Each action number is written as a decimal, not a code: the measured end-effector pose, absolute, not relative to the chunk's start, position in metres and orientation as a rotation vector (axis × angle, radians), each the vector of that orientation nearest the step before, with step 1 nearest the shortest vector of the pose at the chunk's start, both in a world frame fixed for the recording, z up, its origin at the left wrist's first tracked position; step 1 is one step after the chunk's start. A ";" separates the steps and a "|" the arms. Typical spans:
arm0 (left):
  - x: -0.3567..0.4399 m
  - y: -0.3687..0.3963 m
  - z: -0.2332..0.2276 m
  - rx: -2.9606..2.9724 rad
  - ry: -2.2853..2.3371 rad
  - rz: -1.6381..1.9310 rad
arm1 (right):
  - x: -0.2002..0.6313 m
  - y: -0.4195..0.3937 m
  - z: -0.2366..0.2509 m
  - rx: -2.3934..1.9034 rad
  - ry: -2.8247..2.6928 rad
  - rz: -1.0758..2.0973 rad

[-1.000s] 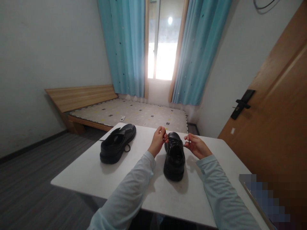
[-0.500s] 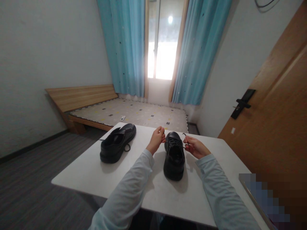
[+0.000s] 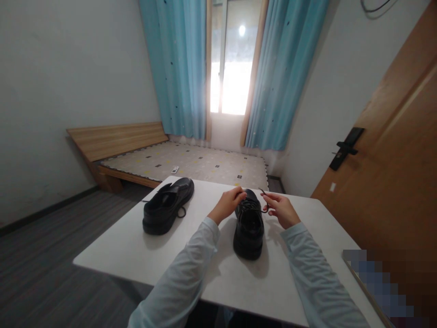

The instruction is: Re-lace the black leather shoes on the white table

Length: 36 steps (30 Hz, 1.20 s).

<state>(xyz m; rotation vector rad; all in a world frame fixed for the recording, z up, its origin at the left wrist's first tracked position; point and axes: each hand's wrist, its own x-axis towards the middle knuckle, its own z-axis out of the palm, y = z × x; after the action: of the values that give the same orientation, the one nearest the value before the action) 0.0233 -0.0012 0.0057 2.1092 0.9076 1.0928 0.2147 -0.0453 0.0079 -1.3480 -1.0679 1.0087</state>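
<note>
A black lace-up shoe [image 3: 248,237] stands on the white table [image 3: 211,273], its toe pointing away from me. My left hand [image 3: 227,203] is over the left side of its toe, thumb and fingers pinched together on a lace whose end is hidden. To the right of the shoe, my right hand [image 3: 282,209] pinches the black shoelace [image 3: 266,207], which curves from the lacing up past the fingertips. Farther left sits a second black shoe [image 3: 164,212] with a loop of lace lying at its side; neither hand touches it.
Beyond the table is a bed [image 3: 191,161] with a small white remote [image 3: 175,170] on it. A wooden door [image 3: 392,150] stands at the right. A blurred, pixelated object [image 3: 375,282] lies near the table's right edge.
My left hand has moved right, from beside the shoe to over its toe. My right hand stays almost in place, still pinching the lace.
</note>
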 end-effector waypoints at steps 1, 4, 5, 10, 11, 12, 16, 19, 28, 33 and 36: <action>0.023 -0.003 0.007 2.157 0.891 1.075 | 0.214 -0.045 0.008 -1.379 -1.077 0.959; 0.024 -0.005 0.008 2.243 0.814 1.088 | 0.215 -0.042 0.008 -1.448 -1.216 0.702; 0.025 -0.005 0.007 2.261 0.792 1.099 | 0.217 -0.042 0.009 -1.453 -1.319 0.591; 0.024 -0.005 0.007 2.299 0.755 1.081 | 0.227 -0.046 0.018 -1.397 -1.875 0.431; 0.023 -0.005 0.007 2.303 0.754 1.066 | 0.229 -0.048 0.019 -1.389 -1.931 0.467; 0.022 -0.005 0.008 2.306 0.751 1.051 | 0.231 -0.049 0.020 -1.386 -1.971 0.500; 0.019 -0.003 0.007 2.315 0.754 1.020 | 0.233 -0.051 0.021 -1.370 -2.061 0.585; 0.017 -0.001 0.006 2.338 0.780 1.013 | 0.232 -0.052 0.023 -1.324 -2.055 0.650; 0.014 0.002 0.005 2.551 0.812 1.044 | 0.231 -0.058 0.031 -1.379 -1.938 1.073; 0.012 0.003 0.005 2.626 0.876 1.095 | 0.241 -0.061 0.034 -1.300 -2.010 1.148; 0.010 0.003 0.005 2.626 0.897 1.110 | 0.240 -0.065 0.037 -1.219 -1.993 1.212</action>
<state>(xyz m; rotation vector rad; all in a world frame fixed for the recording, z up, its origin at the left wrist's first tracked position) 0.0102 0.0029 0.0055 2.6260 0.8971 1.1101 0.2401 -0.0651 0.0371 -1.2188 -1.9932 1.2118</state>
